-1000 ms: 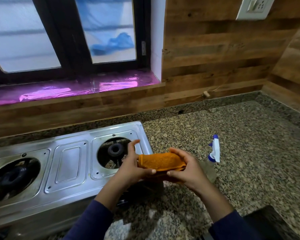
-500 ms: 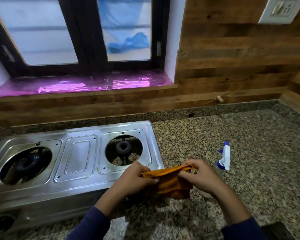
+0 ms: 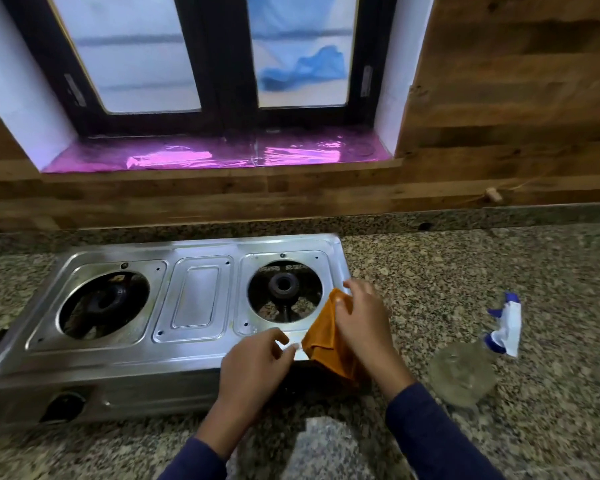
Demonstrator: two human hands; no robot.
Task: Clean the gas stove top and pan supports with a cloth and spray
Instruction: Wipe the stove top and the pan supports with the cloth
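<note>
Orange and soft, the cloth [image 3: 326, 344] is hanging in loose folds over the front right corner of the stove [image 3: 194, 299], and we are gripping its upper edge in our right hand [image 3: 361, 323], which is curling round it. Our left hand [image 3: 257, 362] is hovering just beside it, relaxed and holding nothing. We are judging the cloth light and floppy, best bunched into a pad in the palm. The spray bottle [image 3: 465, 372] is lying right of the stove.

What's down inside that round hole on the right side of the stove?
A dark ring burner on spoke-like arms, with speckled counter showing through below. The rest is in shadow. The orange cloth in the right hand covers a corner of the stove beside the hole.
</note>
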